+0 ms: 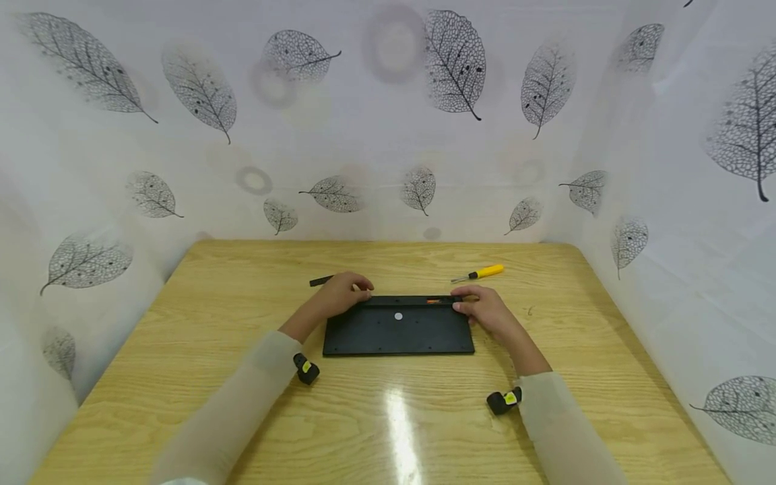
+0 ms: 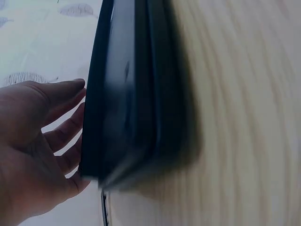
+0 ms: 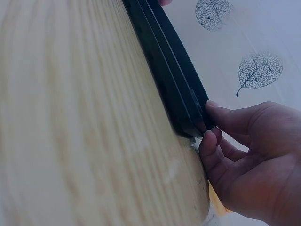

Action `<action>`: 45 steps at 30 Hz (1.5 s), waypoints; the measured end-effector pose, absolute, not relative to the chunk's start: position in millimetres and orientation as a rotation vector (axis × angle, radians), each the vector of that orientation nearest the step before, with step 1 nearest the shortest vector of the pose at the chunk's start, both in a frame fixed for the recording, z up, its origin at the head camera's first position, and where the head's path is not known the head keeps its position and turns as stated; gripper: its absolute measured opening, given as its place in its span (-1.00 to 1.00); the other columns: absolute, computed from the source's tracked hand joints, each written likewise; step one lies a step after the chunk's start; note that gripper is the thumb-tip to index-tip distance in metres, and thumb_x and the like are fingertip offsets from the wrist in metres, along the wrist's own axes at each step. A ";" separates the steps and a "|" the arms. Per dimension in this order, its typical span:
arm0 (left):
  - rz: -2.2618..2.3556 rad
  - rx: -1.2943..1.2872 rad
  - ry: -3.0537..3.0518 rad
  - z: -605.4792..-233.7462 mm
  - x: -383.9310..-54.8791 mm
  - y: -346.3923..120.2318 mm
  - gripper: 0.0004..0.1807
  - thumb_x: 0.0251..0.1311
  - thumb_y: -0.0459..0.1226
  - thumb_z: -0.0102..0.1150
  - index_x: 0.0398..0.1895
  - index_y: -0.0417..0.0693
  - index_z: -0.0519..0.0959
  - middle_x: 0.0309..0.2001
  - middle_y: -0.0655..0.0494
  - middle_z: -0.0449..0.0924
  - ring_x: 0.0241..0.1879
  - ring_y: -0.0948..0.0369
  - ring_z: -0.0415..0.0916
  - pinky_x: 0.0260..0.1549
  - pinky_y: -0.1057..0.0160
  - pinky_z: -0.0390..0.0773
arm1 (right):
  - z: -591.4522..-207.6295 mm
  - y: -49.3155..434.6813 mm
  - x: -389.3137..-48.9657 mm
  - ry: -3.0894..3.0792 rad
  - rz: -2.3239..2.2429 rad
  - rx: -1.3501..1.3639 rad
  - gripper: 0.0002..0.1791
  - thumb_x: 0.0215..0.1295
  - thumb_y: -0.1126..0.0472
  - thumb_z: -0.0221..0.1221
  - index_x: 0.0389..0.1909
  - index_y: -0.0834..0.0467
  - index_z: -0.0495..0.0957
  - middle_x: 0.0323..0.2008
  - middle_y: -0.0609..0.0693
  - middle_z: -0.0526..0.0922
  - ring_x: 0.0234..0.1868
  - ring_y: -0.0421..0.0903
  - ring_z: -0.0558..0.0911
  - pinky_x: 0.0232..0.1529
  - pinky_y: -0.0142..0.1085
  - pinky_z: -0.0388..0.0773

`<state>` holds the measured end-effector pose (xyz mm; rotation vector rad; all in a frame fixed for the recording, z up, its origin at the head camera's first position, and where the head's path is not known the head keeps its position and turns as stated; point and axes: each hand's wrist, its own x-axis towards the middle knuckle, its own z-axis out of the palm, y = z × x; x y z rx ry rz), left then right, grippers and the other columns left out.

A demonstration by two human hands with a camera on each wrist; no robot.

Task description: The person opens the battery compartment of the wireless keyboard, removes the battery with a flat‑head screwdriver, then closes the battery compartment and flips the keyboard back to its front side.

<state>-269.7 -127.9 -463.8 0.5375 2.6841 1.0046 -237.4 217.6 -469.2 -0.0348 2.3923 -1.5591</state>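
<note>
A black keyboard [image 1: 397,333] lies underside up on the table, with small screw holes and a white round sticker. Along its far edge runs a raised ridge, where an orange battery [image 1: 433,301] shows in an opening near the right end. My left hand [image 1: 342,294] grips the far left corner; in the left wrist view its fingers pass behind the dark edge, partly hidden. At the opposite corner my right hand [image 1: 487,310] pinches the ridge between thumb and fingers, as the right wrist view also shows beside the keyboard [image 3: 171,70].
A screwdriver [image 1: 481,273] with a yellow handle lies beyond the right hand. Behind the left hand is a thin black strip [image 1: 320,280], partly covered. The wooden table [image 1: 242,417] meets a leaf-patterned white cloth [image 1: 364,148] at the back and sides.
</note>
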 end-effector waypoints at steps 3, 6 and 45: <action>1.019 0.553 2.663 -464.3 -269.0 -115.3 -0.74 0.44 -0.18 0.16 0.08 -0.04 0.67 0.00 0.02 0.66 -0.15 0.16 0.56 -0.12 0.13 0.57 | -473.3 219.8 -239.1 2.395 -1.561 -0.013 -0.58 0.41 0.27 0.23 0.26 0.22 0.53 0.03 0.22 0.59 -0.49 -0.09 0.44 -0.45 -0.28 0.51; 1.036 0.579 2.645 -464.9 -268.7 -102.9 -0.74 0.43 -0.18 0.17 0.08 -0.02 0.67 -0.01 0.04 0.66 -0.15 0.17 0.55 -0.12 0.13 0.57 | -473.8 220.4 -239.4 2.395 -1.560 -0.004 -0.58 0.41 0.27 0.23 0.26 0.22 0.53 0.02 0.22 0.58 -0.49 -0.08 0.44 -0.45 -0.28 0.51; 0.852 0.640 2.760 -474.0 -269.5 -29.5 -0.71 0.28 0.06 0.31 0.04 0.35 0.68 -0.09 0.21 0.68 -0.32 0.25 0.55 -0.36 0.21 0.51 | -475.2 219.5 -241.4 2.387 -1.560 -0.032 -0.58 0.43 0.21 0.22 0.27 0.19 0.53 0.19 0.22 0.55 -0.39 -0.07 0.50 -0.40 -0.28 0.53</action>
